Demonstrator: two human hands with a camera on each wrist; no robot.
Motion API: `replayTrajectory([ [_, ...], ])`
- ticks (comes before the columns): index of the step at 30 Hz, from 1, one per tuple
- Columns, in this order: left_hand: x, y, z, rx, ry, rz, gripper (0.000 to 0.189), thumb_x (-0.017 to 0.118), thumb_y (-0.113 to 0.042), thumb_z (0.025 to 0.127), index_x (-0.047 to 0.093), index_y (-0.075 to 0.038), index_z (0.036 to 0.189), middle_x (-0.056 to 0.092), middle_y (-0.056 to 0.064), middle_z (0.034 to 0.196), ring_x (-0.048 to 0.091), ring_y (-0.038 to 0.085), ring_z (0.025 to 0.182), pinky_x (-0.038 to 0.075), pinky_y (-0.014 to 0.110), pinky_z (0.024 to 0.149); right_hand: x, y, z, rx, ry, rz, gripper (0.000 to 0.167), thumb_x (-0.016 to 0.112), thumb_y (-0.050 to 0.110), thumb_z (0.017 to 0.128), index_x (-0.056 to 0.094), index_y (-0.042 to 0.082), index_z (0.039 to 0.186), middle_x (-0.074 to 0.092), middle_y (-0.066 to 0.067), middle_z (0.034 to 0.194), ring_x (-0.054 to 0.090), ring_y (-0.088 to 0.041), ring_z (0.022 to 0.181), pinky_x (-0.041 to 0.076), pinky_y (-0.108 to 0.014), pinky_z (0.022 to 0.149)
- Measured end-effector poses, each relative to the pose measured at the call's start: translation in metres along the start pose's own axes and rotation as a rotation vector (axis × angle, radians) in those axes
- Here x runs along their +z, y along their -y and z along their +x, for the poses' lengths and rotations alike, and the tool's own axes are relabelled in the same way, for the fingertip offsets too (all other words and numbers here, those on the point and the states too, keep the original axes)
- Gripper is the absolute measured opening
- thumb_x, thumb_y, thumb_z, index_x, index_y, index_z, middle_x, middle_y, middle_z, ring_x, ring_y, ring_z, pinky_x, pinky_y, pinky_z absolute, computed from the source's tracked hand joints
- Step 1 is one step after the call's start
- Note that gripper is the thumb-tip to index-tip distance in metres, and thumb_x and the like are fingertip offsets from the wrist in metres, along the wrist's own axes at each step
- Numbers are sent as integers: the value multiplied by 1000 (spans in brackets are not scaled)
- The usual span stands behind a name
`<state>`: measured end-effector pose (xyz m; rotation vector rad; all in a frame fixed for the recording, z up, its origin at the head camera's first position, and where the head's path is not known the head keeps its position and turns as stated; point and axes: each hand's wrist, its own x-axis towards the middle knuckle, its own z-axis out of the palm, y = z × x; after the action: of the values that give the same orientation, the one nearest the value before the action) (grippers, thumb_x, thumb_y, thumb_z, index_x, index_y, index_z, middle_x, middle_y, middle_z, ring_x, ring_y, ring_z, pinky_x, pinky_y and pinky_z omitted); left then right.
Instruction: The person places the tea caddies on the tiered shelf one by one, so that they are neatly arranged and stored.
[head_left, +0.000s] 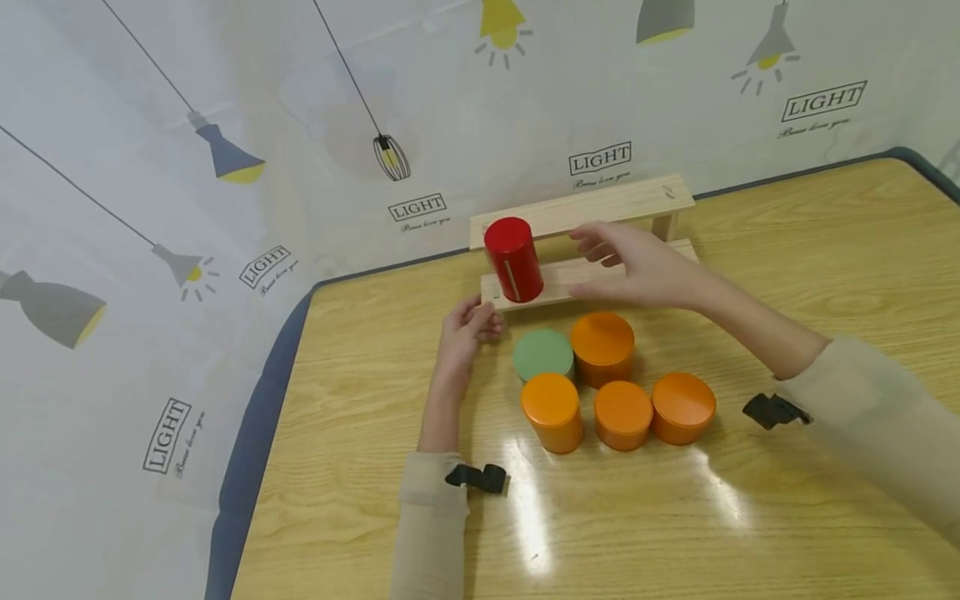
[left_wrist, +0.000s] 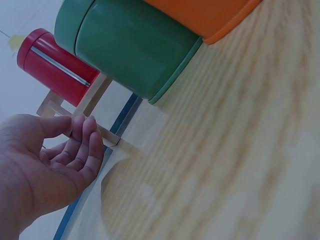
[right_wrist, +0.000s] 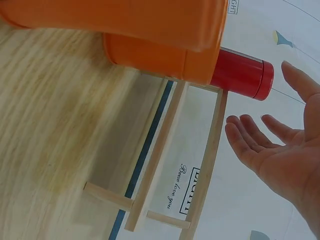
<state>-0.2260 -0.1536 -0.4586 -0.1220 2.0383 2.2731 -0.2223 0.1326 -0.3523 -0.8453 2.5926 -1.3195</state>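
A red cylindrical canister point(head_left: 516, 265) stands upright at the left end of the lower shelf of a two-tier wooden rack point(head_left: 581, 208). My right hand point(head_left: 637, 265) hovers over the rack, right of the canister, fingers spread and bent and holding nothing; in the right wrist view a gap shows between it and the red canister point(right_wrist: 242, 75). My left hand point(head_left: 465, 333) is at the rack's front left corner with its fingers loosely curled. Nothing shows in its grasp in the left wrist view; whether its fingertips touch the rack cannot be told.
In front of the rack stand a green canister point(head_left: 543, 357) and several orange ones, including a large one point(head_left: 603, 346), a taller one point(head_left: 552, 408) and two short ones point(head_left: 623, 412). The wooden table point(head_left: 360, 400) meets a printed wall point(head_left: 330, 200) behind the rack.
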Motion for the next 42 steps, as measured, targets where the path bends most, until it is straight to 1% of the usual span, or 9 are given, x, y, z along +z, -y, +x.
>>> replayTrajectory([
  [5,1,-1,0,-6,1,5,41,59,-11,103,46,7,137,66,11,93,64,16,78,58,26,72,0,-3,-12,-5,20,1,71,79,26,90,44,-2,145,52,-23,140,54,-39,124,45,-53,106],
  [10,1,0,1,-7,2,10,42,59,-12,103,46,7,138,66,10,93,64,17,78,58,27,74,3,-13,-21,-6,32,-5,69,80,25,90,46,-1,143,54,-23,137,56,-39,123,48,-53,103],
  [17,1,-1,1,0,2,8,40,59,-12,103,48,7,136,66,9,92,64,16,79,59,29,77,6,-19,-31,-56,51,-10,70,81,22,88,47,-4,143,55,-23,138,57,-38,121,47,-53,104],
  [22,1,-1,1,3,5,5,37,59,-11,103,49,7,135,66,9,92,64,17,80,58,29,76,12,-25,-38,-56,90,4,73,82,24,88,45,-4,144,53,-22,141,55,-41,124,45,-54,106],
  [26,0,0,1,1,6,-8,36,58,-10,103,49,7,134,66,9,92,64,16,79,58,27,74,17,-30,-41,-52,117,6,75,82,27,88,44,-3,145,52,-21,143,55,-39,124,46,-53,106],
  [29,0,0,1,0,6,-11,36,58,-10,103,50,7,133,66,9,92,64,15,79,58,26,74,19,-31,-42,-69,138,-2,75,81,28,88,43,-4,144,52,-23,141,55,-37,123,47,-53,104],
  [33,-1,0,1,3,5,0,36,58,-10,104,49,7,134,66,9,92,64,15,78,58,27,73,23,-33,-45,-70,158,-25,74,80,31,89,45,-3,144,53,-21,140,55,-34,123,47,-54,104],
  [37,-1,0,0,5,7,10,36,58,-11,104,49,7,134,66,9,92,64,16,78,57,27,73,27,-35,-48,-72,159,-62,75,82,37,87,48,0,142,54,-15,140,53,-32,124,46,-54,104],
  [42,-1,0,-1,6,8,6,36,58,-10,104,50,7,134,66,9,92,64,15,78,57,26,72,30,-36,-49,-100,148,-94,74,84,36,84,51,0,140,55,-13,139,53,-31,124,44,-53,106],
])
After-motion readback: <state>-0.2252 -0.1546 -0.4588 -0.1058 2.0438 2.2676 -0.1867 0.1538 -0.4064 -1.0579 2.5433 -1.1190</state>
